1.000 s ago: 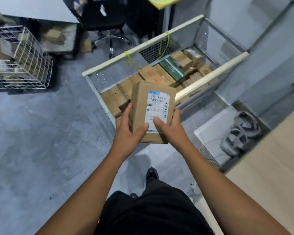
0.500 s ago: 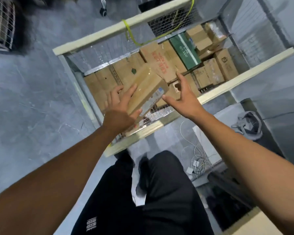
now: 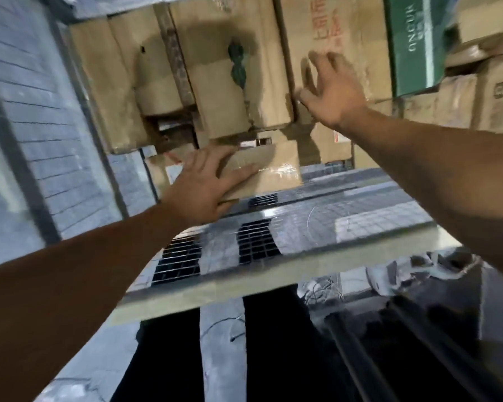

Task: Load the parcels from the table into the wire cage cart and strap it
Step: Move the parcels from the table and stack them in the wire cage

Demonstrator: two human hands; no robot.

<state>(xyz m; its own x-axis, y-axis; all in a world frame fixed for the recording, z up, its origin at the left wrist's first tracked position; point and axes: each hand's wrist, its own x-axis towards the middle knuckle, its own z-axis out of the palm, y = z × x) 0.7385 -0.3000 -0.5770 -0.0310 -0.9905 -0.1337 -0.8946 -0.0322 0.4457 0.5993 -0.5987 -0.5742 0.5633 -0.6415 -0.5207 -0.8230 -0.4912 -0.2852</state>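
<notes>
A: What sits nearest?

B: The person's dark trousers (image 3: 276, 358), close behind the pale near rail (image 3: 273, 275) of the wire cage cart (image 3: 41, 111). Both bare arms reach over that rail and down into the cage.

A: And just inside the rail?

B: The near mesh wall (image 3: 256, 245). At its foot, toward the near left corner, is the parcel (image 3: 273, 169), a brown taped carton lying flat.

A: Who has hold of it?

B: The left hand (image 3: 204, 187) lies on top of it, fingers straight and fanned apart, thumb along the near edge. Nothing is pinched. I cannot tell whether the carton has settled fully onto what is beneath it.

A: The other hand?

B: The right hand (image 3: 331, 88) is farther in, fingers spread and slightly bent, holding nothing. It is over a carton with red print (image 3: 325, 27); whether the fingertips touch it is lost in blur.

A: What lies beyond?

B: Brown stacked boxes (image 3: 215, 82) fill the middle and left of the cage floor, packed edge to edge. Toward the far right corner a green box (image 3: 413, 44) stands beside the red-printed carton, with smaller brown boxes (image 3: 476, 105) just right of it.
</notes>
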